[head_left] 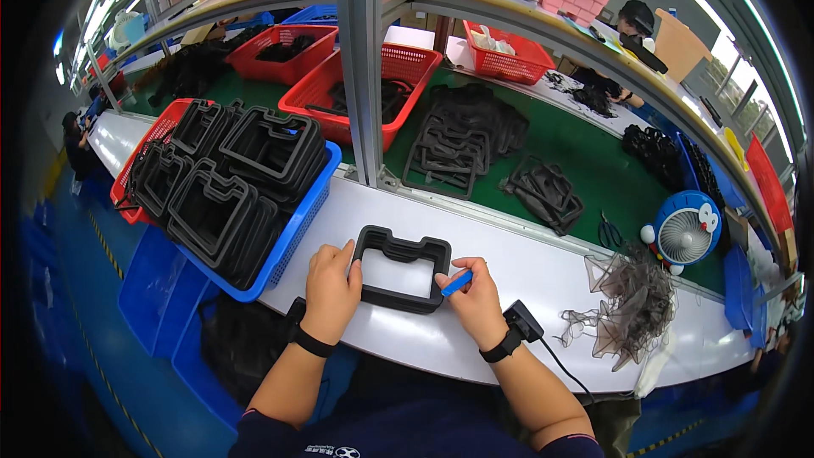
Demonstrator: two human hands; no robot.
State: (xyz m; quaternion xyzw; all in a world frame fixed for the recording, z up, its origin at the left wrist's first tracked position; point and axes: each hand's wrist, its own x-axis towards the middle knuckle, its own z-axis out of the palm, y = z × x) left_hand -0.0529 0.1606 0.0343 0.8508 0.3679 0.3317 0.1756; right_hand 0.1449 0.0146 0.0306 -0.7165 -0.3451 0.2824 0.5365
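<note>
A black rectangular frame (398,298) with a notched far edge lies on the white worktable in front of me. My left hand (333,284) grips its left side, with the thumb at the inner edge. A small flat blue hand tool (457,283) is pinched in my right hand (476,298); its exact kind I cannot make out. The tool's tip points at the frame's right side, and that hand's fingertips touch or nearly touch the frame there. To the left, a blue basket (298,236) holds stacks of similar black frames (216,212).
Right of my hand lie a tangled dark mesh heap (632,309) and a black adapter with a cable (524,321). Beyond the table edge, a green surface carries more dark frames (547,195), pliers (609,231), a blue fan (685,233) and a red basket (392,131). A metal post (360,76) rises ahead.
</note>
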